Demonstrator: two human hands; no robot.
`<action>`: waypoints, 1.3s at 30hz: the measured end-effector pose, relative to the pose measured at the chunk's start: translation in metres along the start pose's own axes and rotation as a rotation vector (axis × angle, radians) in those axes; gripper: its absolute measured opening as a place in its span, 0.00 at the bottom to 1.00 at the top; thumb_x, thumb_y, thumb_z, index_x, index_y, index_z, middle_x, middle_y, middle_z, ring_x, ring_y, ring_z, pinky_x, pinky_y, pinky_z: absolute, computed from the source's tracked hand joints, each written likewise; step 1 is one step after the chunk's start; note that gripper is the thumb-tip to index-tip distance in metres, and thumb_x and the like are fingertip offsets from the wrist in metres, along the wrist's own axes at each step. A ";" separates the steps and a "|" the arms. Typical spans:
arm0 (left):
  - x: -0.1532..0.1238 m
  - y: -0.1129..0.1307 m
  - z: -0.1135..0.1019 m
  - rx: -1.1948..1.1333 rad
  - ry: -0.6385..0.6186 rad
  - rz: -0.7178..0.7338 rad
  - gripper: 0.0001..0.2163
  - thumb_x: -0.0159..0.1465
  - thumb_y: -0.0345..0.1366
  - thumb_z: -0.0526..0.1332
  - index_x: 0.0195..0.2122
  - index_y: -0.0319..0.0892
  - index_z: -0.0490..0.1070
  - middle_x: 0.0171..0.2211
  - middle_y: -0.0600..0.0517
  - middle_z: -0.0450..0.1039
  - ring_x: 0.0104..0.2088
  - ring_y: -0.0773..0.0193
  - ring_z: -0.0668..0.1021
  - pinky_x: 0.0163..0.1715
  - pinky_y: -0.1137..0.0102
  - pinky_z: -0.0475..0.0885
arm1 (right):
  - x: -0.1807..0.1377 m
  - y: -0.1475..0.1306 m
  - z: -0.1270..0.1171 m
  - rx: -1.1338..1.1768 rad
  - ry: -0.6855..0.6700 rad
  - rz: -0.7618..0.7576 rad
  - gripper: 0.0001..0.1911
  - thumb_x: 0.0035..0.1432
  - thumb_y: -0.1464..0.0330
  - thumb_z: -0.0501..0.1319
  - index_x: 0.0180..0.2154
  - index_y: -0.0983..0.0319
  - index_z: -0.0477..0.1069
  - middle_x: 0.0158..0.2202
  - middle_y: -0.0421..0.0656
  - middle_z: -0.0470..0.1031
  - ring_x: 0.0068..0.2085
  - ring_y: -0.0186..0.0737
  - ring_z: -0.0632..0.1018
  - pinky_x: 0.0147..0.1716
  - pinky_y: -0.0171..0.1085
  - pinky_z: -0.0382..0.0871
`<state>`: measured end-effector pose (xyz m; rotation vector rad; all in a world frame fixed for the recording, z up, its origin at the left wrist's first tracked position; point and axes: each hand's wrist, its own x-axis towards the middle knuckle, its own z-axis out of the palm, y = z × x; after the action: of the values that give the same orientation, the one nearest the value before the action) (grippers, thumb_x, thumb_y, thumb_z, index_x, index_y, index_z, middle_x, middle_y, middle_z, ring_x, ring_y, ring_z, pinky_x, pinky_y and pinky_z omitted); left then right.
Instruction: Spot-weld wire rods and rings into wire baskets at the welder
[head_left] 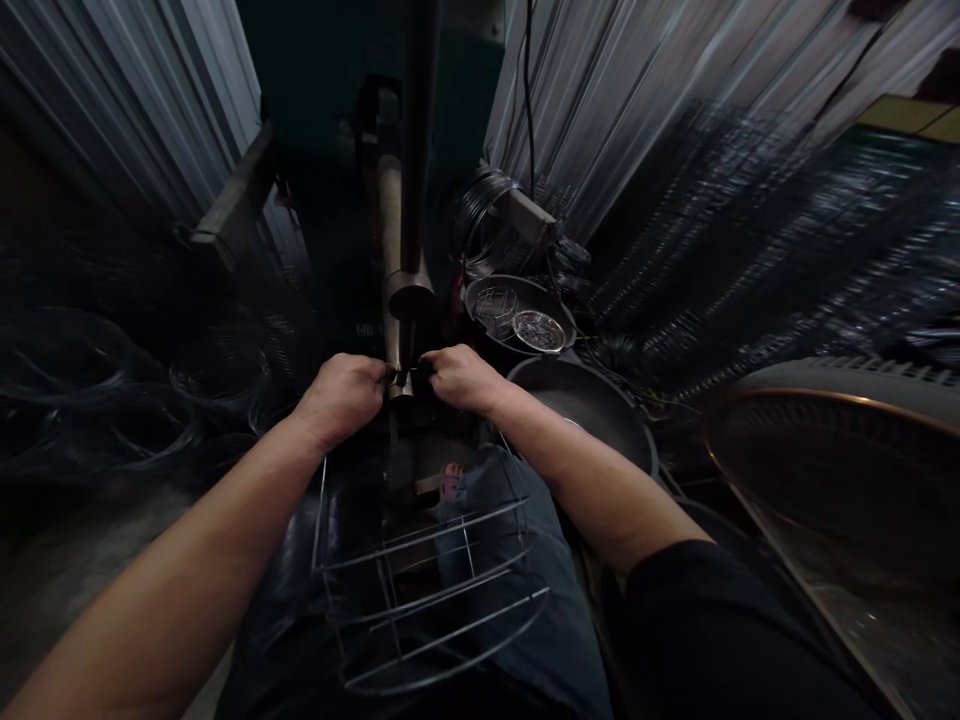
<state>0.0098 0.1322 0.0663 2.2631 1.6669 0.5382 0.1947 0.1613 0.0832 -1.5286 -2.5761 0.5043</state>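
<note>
Both my hands are raised in front of a dark machine (457, 100), one on each side of its lower metal post tip (401, 388). With closed fingers, my left hand (346, 398) grips the upper end of a wire basket frame (427, 602) just left of the tip. My right hand (463, 380) pinches the same frame's top on the right. Thin side wires run down from the hands to curved crosswires over my lap. A dark vertical rod (418, 150) comes down between the hands. Where rod, wire and tip meet is too dark to make out.
Right of the machine, a round pan (480, 285) holds small wire pieces, with a larger dark basin (600, 395) nearer me. Wire coils (480, 215) lie behind. Shiny wire stacks (750, 230) and a copper-rimmed round object (825, 396) stand right. Wire rings (67, 350) lie left.
</note>
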 end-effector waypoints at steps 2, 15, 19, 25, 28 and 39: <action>0.001 0.000 -0.001 -0.005 -0.006 -0.005 0.14 0.56 0.33 0.55 0.37 0.42 0.79 0.36 0.46 0.79 0.38 0.60 0.78 0.40 0.72 0.69 | 0.001 0.001 0.000 0.007 0.000 -0.005 0.17 0.52 0.73 0.55 0.42 0.60 0.76 0.40 0.45 0.79 0.39 0.40 0.78 0.34 0.30 0.63; -0.011 0.001 -0.003 -0.373 0.061 -0.164 0.11 0.53 0.36 0.61 0.35 0.40 0.80 0.32 0.46 0.79 0.31 0.61 0.77 0.32 0.70 0.69 | 0.000 0.014 0.009 0.395 0.096 0.037 0.10 0.54 0.69 0.62 0.38 0.64 0.78 0.23 0.39 0.74 0.25 0.30 0.71 0.25 0.29 0.61; -0.041 0.001 0.001 -1.088 0.205 -0.524 0.21 0.44 0.38 0.68 0.41 0.37 0.77 0.22 0.49 0.75 0.17 0.68 0.70 0.17 0.73 0.64 | -0.020 0.023 0.012 0.904 0.118 0.240 0.18 0.53 0.68 0.63 0.47 0.67 0.73 0.15 0.34 0.66 0.13 0.27 0.62 0.14 0.29 0.56; -0.056 0.013 0.009 -1.271 0.365 -0.585 0.18 0.42 0.35 0.68 0.35 0.34 0.77 0.17 0.55 0.67 0.11 0.75 0.61 0.09 0.77 0.51 | -0.029 0.019 0.020 1.130 0.230 0.338 0.17 0.48 0.70 0.66 0.42 0.70 0.74 0.13 0.33 0.63 0.12 0.25 0.61 0.10 0.27 0.52; -0.054 0.015 0.008 -1.293 0.358 -0.593 0.17 0.42 0.35 0.68 0.34 0.33 0.77 0.17 0.55 0.67 0.10 0.76 0.60 0.09 0.77 0.50 | -0.027 0.017 0.021 1.146 0.232 0.351 0.16 0.47 0.71 0.66 0.41 0.70 0.75 0.13 0.33 0.64 0.12 0.24 0.60 0.10 0.27 0.50; -0.054 0.013 0.008 -1.319 0.351 -0.615 0.19 0.42 0.35 0.68 0.37 0.34 0.76 0.18 0.56 0.67 0.11 0.77 0.60 0.09 0.78 0.49 | -0.030 0.009 0.020 1.166 0.302 0.395 0.15 0.46 0.73 0.65 0.39 0.70 0.75 0.14 0.33 0.64 0.14 0.24 0.61 0.13 0.27 0.53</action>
<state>0.0105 0.0765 0.0580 0.7138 1.3174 1.3559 0.2118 0.1350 0.0641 -1.4044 -1.2415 1.3472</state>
